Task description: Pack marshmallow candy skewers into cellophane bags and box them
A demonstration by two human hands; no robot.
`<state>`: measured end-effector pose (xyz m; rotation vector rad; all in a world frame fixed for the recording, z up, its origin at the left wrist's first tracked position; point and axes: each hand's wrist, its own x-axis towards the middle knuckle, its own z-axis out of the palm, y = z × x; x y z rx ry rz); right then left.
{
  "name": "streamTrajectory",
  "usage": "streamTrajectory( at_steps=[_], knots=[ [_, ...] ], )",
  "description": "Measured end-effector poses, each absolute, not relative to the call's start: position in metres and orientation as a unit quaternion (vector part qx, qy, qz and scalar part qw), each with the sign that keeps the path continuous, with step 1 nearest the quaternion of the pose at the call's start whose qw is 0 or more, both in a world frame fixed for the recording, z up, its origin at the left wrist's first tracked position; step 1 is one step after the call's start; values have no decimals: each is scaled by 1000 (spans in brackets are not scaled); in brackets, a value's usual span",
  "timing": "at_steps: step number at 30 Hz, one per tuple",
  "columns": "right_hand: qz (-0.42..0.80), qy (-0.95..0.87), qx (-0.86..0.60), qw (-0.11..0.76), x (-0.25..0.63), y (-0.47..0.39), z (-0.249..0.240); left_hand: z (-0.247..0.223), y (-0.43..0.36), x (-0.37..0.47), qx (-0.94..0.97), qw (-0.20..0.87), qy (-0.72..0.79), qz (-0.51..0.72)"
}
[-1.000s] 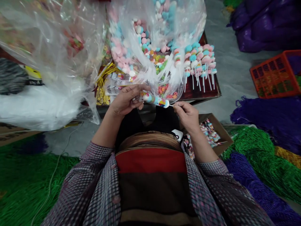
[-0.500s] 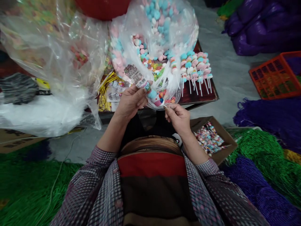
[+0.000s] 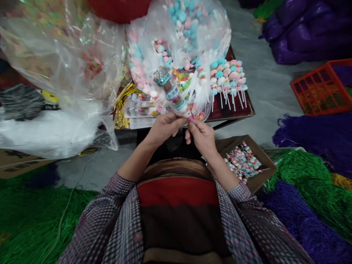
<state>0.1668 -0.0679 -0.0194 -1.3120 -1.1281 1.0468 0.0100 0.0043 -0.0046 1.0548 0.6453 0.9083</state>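
A candy skewer in a printed plastic bag [image 3: 175, 96] points up and away from me, its lower end between my hands. My left hand [image 3: 167, 128] is closed on the bag's lower end. Close beside it, the thumb and fingers of my right hand [image 3: 202, 135] pinch the same end, where the stick is hidden. Behind the skewer lies a large clear bag of pink, blue and white candies [image 3: 189, 27]. Unwrapped candy skewers with white sticks [image 3: 228, 77] lie in a pile to the right. Flat printed bags [image 3: 139, 110] and gold twist ties [image 3: 122, 115] lie to the left.
A cardboard box [image 3: 264, 179] of wrapped candies stands low at my right. Big clear bags [image 3: 63, 69] fill the left side, near a grey glove [image 3: 22, 102]. An orange crate [image 3: 316, 91] and green and purple strands [image 3: 308, 183] lie on the floor.
The wrapped skewer has turned more upright and its printed label has rolled round. My left hand has moved down and right to its lower end, beside my right hand.
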Motion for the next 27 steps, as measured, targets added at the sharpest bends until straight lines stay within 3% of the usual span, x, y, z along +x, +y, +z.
streamTrajectory(
  at_steps=[7, 12, 20, 27],
  knots=[
    [476, -472, -550, 498, 162, -68, -24, 16, 12, 3, 355, 724, 281, 520],
    [478, -491, -540, 489, 155, -68, -29, 23, 7, 20, 358, 721, 303, 510],
    [329, -565, -606, 452, 152, -60, -32, -16, -12, 42, 397, 722, 317, 469],
    [266, -621, -578, 458, 150, -55, -37, -27, 2, 14, 633, 479, 413, 446]
  ],
)
